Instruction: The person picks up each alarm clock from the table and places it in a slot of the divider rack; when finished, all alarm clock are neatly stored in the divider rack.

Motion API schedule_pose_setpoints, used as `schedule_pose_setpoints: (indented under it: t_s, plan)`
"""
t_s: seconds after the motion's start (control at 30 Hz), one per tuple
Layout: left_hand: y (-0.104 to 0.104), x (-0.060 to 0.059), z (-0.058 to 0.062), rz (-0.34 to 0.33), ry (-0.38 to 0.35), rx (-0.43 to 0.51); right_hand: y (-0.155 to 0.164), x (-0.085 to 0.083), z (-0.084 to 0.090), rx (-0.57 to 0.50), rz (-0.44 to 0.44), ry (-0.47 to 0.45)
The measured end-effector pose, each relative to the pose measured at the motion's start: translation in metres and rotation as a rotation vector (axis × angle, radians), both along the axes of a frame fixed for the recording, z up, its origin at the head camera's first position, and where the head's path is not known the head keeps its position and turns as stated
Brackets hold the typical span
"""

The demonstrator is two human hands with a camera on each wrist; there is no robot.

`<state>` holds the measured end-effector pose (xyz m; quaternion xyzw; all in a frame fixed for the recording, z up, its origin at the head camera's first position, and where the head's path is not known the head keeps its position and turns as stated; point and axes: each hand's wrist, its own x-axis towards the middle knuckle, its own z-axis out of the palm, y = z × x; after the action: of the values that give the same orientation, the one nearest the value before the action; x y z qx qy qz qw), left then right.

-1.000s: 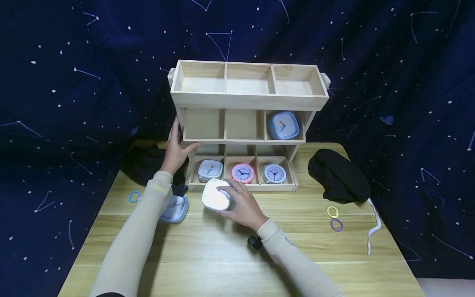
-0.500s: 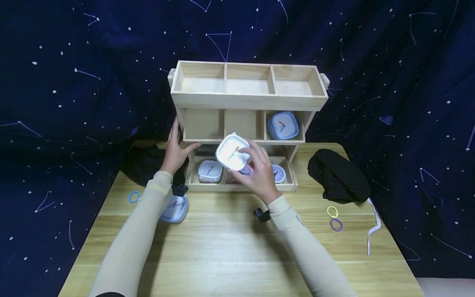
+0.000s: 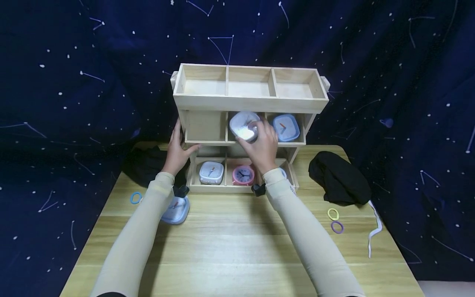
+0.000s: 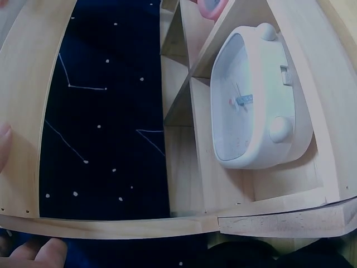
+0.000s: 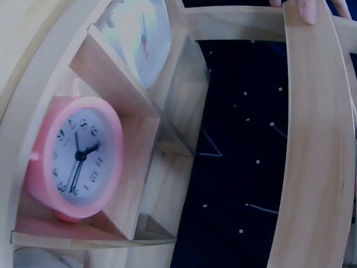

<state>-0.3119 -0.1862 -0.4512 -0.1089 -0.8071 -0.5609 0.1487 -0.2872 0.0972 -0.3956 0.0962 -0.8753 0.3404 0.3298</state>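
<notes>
My right hand (image 3: pixel 250 133) grips a white square clock (image 3: pixel 243 125) at the mouth of the middle compartment in the middle tier of a wooden shelf (image 3: pixel 248 100). My left hand (image 3: pixel 177 150) holds the shelf's left side wall, thumb at the front; one of its fingertips (image 5: pixel 304 8) shows on the wood in the right wrist view. A blue square clock (image 3: pixel 285 127) stands in the compartment to the right. On the bottom tier are a white square clock (image 3: pixel 211 172) (image 4: pixel 259 100) at the left and a pink round clock (image 3: pixel 243 175) (image 5: pixel 75 159) in the middle. My right wrist hides the bottom right compartment.
Another blue clock (image 3: pixel 176 209) lies on the table (image 3: pixel 230 251) under my left forearm. Black cloths lie at the left (image 3: pixel 144 165) and right (image 3: pixel 339 177). A blue hair tie (image 3: pixel 135 198), yellow (image 3: pixel 332 213) and purple (image 3: pixel 337 227) ties and a white strap (image 3: pixel 375 233) lie nearby.
My right hand has lifted the white square clock from the table in front of the shelf up to the middle tier's centre compartment. My left hand has stayed on the shelf's side.
</notes>
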Motion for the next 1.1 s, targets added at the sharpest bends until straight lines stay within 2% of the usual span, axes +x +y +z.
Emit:
schedule_pose_setpoints:
  t_s: [0.23, 0.43, 0.83, 0.97, 1.1]
  plan:
    - [0.001, -0.001, -0.001, 0.01, -0.006, -0.019, -0.005, -0.012, 0.003, 0.066, -0.056, -0.066]
    - [0.0, -0.001, 0.0, 0.008, 0.001, -0.018, -0.006, -0.017, -0.001, 0.14, -0.087, -0.093]
    - [0.0, 0.0, 0.001, 0.006, 0.003, -0.014, -0.005, -0.018, -0.01, 0.179, -0.062, -0.13]
    - [0.0, 0.0, 0.001, 0.004, -0.001, -0.01, -0.005, -0.013, -0.014, 0.156, -0.045, -0.072]
    - [0.0, 0.0, 0.001, 0.002, -0.004, -0.011, -0.009, -0.001, -0.024, 0.097, -0.014, 0.073]
